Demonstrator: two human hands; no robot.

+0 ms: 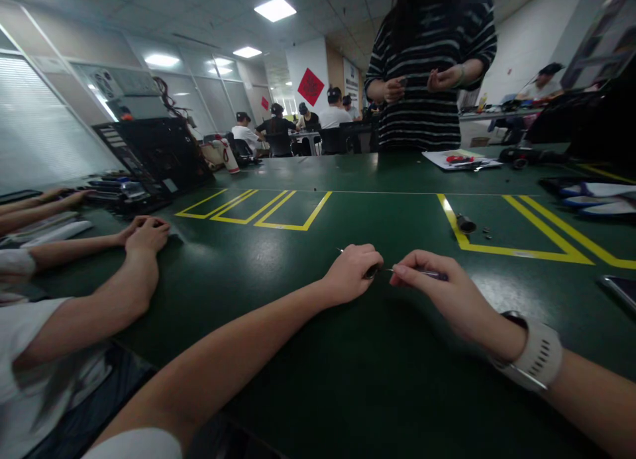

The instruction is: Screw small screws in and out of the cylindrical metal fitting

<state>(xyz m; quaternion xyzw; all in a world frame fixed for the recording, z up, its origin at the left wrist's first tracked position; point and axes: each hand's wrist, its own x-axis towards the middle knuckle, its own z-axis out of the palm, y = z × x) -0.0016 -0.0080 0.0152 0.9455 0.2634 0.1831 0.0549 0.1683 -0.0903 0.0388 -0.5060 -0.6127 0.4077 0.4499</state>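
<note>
Just above the green table [318, 353], my left hand [350, 273] is closed around a small dark round part [371, 272], mostly hidden by the fingers. A thin metal tip [340, 250] pokes out past its knuckles; what it belongs to is hidden. To the right, my right hand [437, 290] pinches a slim screwdriver [434, 274] with a dark purplish handle. Its thin shaft points left at the part, and I cannot tell whether they touch. A dark cylindrical part [466, 223] lies beyond my right hand, beside several tiny pieces [487, 232].
Yellow tape outlines [281, 226] mark the table. A phone [621, 290] lies at the right edge. White paper with a red-handled tool [460, 159] is at the far side, near a standing person [427, 101]. Another person's hands [146, 234] rest at left, near black equipment [159, 154].
</note>
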